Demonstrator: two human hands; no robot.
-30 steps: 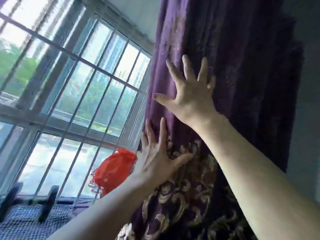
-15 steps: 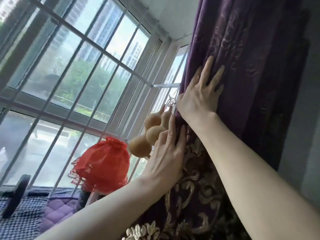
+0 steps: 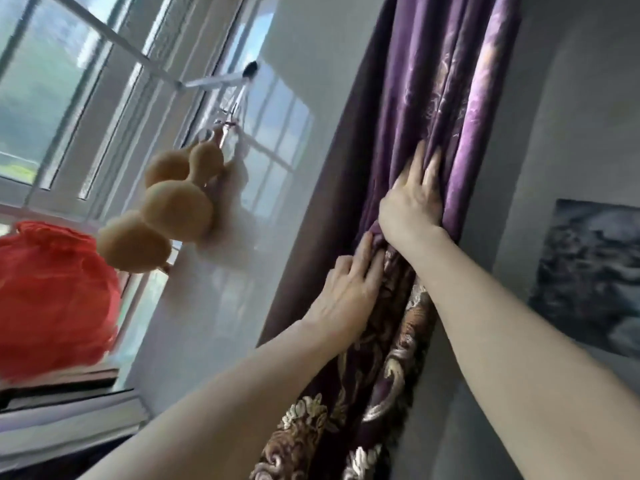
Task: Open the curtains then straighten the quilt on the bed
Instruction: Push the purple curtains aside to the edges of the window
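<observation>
The purple curtain [image 3: 419,98], with gold floral embroidery on its lower part, hangs bunched in narrow folds against the wall at centre right. My right hand [image 3: 412,202] presses on the folds with its fingers dug into them. Just below it, my left hand [image 3: 346,292] lies flat on the curtain's left edge, fingers together and pointing up. Neither the bed nor the quilt is in view.
Barred window panes [image 3: 52,81] fill the left. Tan gourds [image 3: 173,202] hang from a white bar beside a glossy white wall panel. A red gauzy shade [image 3: 52,289] sits at the left edge above the sill. A dark picture [image 3: 588,271] hangs on the grey wall at right.
Both hands have pushed the curtain rightward until it is gathered tight by the wall. The view has swung right, uncovering the gourds, the white panel and the picture.
</observation>
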